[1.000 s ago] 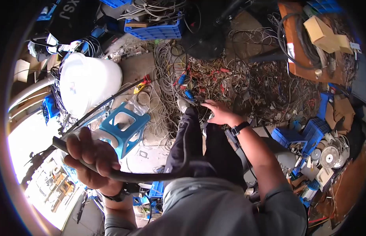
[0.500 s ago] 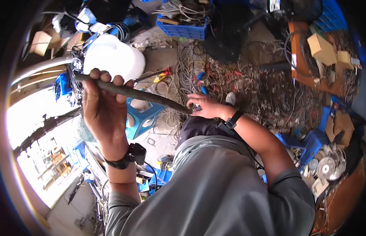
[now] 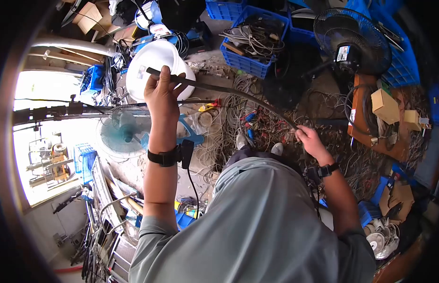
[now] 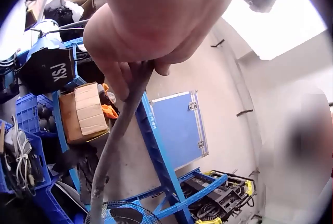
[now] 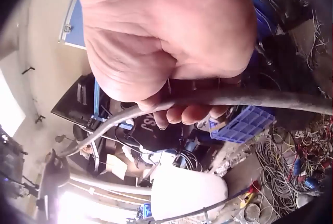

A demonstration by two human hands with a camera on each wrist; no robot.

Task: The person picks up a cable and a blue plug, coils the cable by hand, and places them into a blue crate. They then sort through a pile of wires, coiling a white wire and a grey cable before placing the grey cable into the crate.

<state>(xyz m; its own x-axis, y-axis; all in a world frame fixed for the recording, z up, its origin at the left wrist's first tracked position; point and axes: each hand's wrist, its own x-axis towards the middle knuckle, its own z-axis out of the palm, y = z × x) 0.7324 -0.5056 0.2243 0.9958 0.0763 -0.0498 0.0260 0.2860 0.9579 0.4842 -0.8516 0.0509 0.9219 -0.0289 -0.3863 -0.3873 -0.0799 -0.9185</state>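
Observation:
A thick dark grey cable (image 3: 238, 94) runs between my two hands, sloping down from left to right in the head view. Near its blunt end, which sticks out past the fingers, my left hand (image 3: 164, 96) grips it, raised in front of a white bucket (image 3: 156, 61). Farther along, the fingers and thumb of my right hand (image 3: 311, 141) pinch the cable above the wire-strewn floor. In the right wrist view the cable (image 5: 281, 100) passes under the palm with curled fingers (image 5: 192, 113) round it. The left wrist view shows it (image 4: 117, 135) hanging from the grip.
Tangled wire (image 3: 229, 106) covers the floor around my feet. A blue crate (image 3: 248, 61) of cables and a black fan (image 3: 354, 40) stand ahead. Left are a teal-centred fan (image 3: 122, 132) and a blue stool (image 3: 193, 132); right, an orange-brown board (image 3: 358, 113) with cardboard boxes (image 3: 384, 106).
My left hand has risen and moved right with the cable. The right hand, empty at first, has come to the cable and moved right; the cable is now stretched out between both hands.

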